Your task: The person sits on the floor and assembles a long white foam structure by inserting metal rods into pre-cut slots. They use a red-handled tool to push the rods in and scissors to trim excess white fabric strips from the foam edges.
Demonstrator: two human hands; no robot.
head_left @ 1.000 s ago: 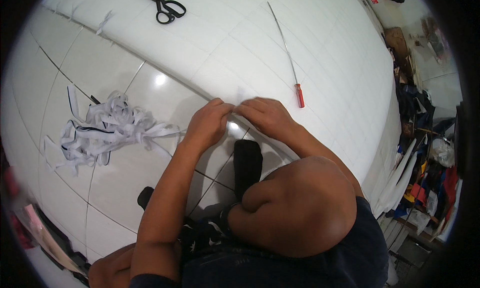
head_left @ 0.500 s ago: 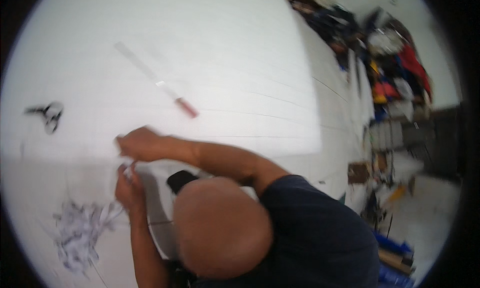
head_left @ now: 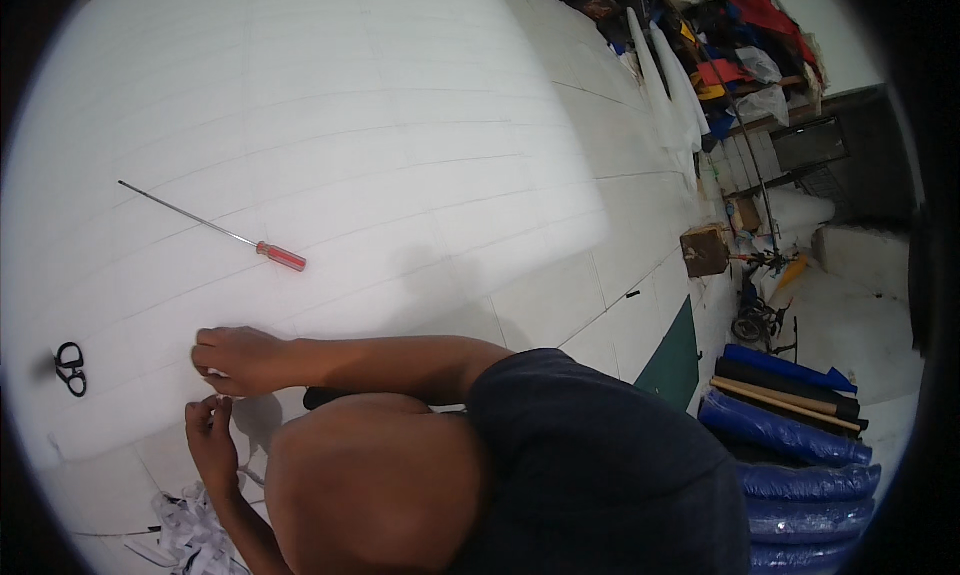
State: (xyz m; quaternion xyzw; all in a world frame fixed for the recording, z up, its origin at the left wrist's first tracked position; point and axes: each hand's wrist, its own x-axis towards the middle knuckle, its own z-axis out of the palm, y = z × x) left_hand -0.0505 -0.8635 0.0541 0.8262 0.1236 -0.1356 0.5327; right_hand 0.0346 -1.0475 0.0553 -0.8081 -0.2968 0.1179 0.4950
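Note:
My left hand (head_left: 211, 437) is closed, its fingertips pinching a small white scrap (head_left: 222, 399). Just above it, my right hand (head_left: 243, 361) has its fingers curled together over the near edge of a wide white sheet (head_left: 330, 105). What those fingers hold, if anything, is hidden. The hands are almost touching. Scissors with black handles (head_left: 71, 369) rest on the sheet left of both hands, their blades blurred. Farther up the sheet is a long screwdriver (head_left: 280, 256) with a red handle. Below my left hand a heap of white strips (head_left: 195, 525) is partly covered by my forearm.
Pale floor tiles (head_left: 560, 295) border the sheet. To the right are a green sheet (head_left: 672, 365), a brown box (head_left: 705, 251) and several blue plastic-wrapped rolls (head_left: 810, 520). Mixed fabrics and plastic bags (head_left: 740, 70) are piled at the far right.
The whole view has shifted, so the sheet, screwdriver and scissors appear lower and farther left. My hands remain close together, and the picture is sharper.

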